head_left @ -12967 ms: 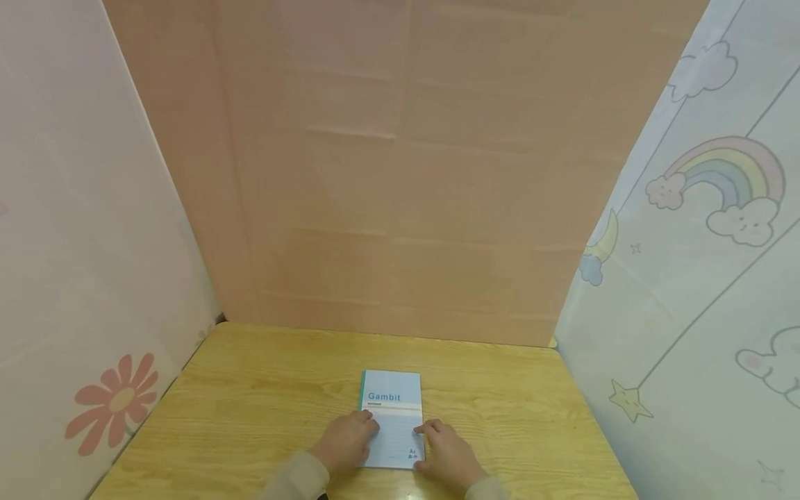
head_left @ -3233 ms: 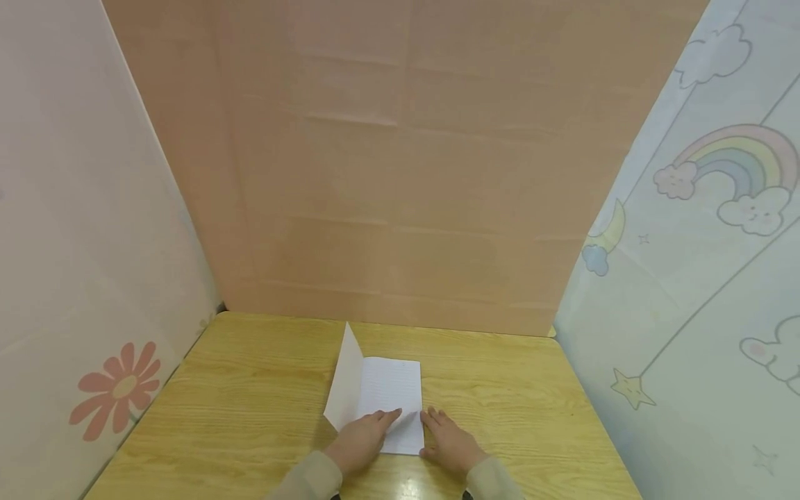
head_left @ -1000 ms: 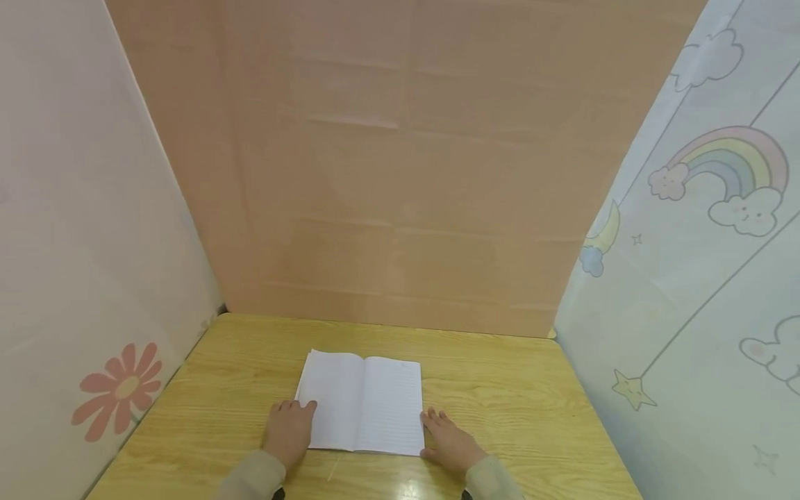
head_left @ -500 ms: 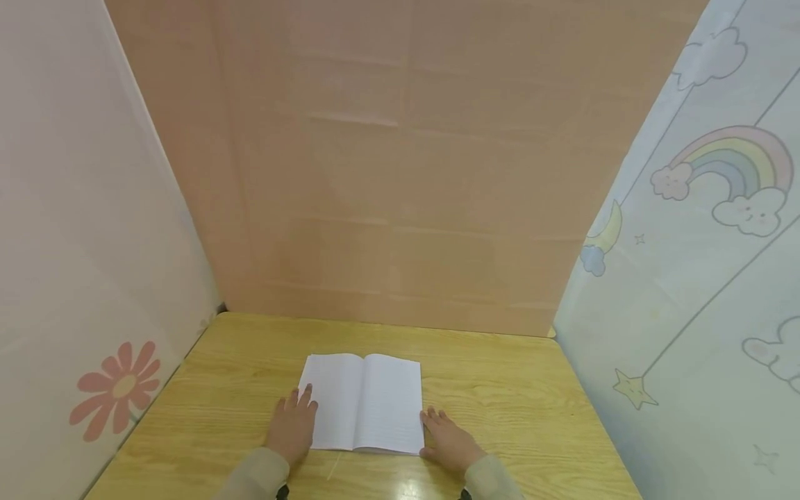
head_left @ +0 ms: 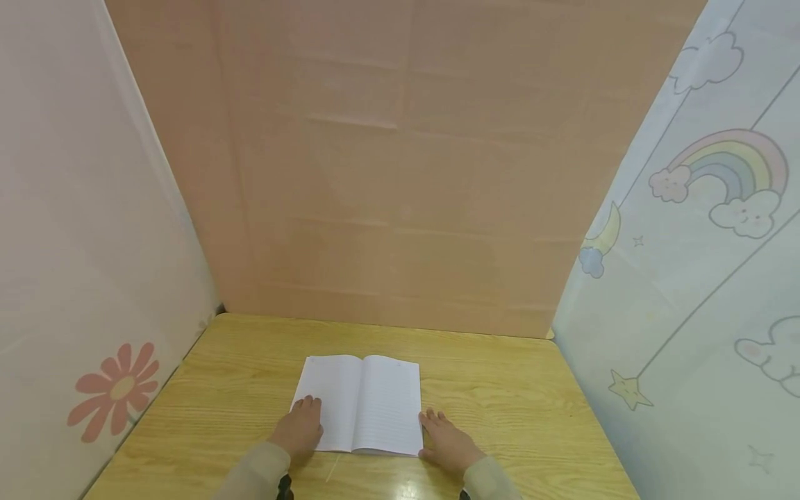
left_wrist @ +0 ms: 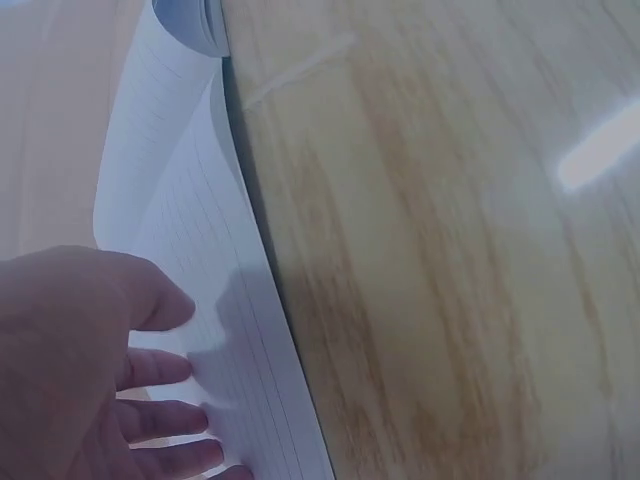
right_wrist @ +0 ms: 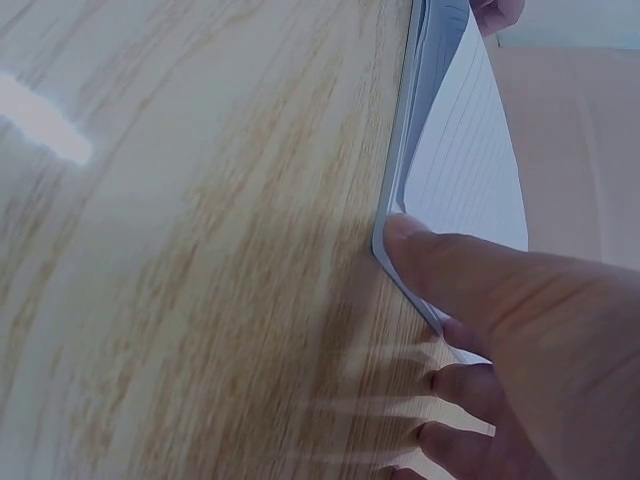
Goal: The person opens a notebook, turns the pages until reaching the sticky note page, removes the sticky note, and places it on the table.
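An opened notebook (head_left: 390, 406) with lined white pages lies on the wooden table, its spine running away from me. My left hand (head_left: 301, 425) rests on the lower outer part of the left page. In the left wrist view its fingers (left_wrist: 165, 418) are extended over the lined page (left_wrist: 255, 370), thumb apart from them. My right hand (head_left: 448, 442) lies at the notebook's lower right edge. The right wrist view shows its thumb (right_wrist: 455, 265) touching the near corner, with the other fingers loosely spread beside the edge. The right-hand page (right_wrist: 470, 150) bows up slightly.
The wooden table (head_left: 500, 389) meets a tan backdrop (head_left: 387, 208) at the back. A pale sheet with a red flower (head_left: 119, 389) stands on the left; another with a rainbow (head_left: 728, 163) is on the right. A pale strip (head_left: 334, 467) marks the tabletop near me.
The notebook went from closed, to its cover raised, to lying open. Over the last second my left hand shifted from the left edge farther onto the page. My right hand stayed at the right edge.
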A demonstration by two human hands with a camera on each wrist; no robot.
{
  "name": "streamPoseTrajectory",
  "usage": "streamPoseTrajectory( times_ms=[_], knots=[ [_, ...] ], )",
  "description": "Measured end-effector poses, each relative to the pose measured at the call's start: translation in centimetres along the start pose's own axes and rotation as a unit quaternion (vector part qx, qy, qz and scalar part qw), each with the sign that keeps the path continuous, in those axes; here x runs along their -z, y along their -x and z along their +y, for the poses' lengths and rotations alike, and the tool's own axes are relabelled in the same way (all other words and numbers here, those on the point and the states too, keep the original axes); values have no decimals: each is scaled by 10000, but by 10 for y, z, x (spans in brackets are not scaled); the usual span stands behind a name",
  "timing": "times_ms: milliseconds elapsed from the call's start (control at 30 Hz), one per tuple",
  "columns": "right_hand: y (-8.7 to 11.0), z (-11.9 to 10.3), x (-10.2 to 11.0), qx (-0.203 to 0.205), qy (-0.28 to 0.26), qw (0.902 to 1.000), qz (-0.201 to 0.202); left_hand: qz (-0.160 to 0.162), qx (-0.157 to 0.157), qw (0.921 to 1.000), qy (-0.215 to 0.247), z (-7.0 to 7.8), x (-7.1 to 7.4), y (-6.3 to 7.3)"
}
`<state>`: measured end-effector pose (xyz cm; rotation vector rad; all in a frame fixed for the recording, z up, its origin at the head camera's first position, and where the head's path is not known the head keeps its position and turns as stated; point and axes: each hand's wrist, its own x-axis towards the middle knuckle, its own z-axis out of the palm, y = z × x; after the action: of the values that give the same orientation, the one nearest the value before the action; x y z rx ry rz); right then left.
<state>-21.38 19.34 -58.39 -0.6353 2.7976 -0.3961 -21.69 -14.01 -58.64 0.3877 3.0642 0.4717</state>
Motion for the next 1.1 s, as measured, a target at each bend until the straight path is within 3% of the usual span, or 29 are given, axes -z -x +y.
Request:
streamPoseTrajectory(
  times_ms=[100,333,533,633,833,900,1100],
  knots=[
    [0,0,0,-4,-9,10000,-1,79,-7,10000,45,0,-1,0],
    [-1,2,-1,52,42,10000,-7,321,-94,9982,-494,2,-7,2],
    [0,3,0,93,42,9999,16,274,-78,9986,-437,4,-5,1],
    [2,1,2,90,-123,9999,-32,415,-130,9980,-469,7,-3,-1],
    [5,-3,8,43,-310,9994,-127,1140,-561,9884,-834,31,4,-10],
    [4,-3,9,2,-284,9995,-148,1148,-728,9865,-913,44,7,-14],
    [2,-2,7,-48,-299,9994,-183,768,-1154,9849,-1040,74,4,-21]
  ],
)
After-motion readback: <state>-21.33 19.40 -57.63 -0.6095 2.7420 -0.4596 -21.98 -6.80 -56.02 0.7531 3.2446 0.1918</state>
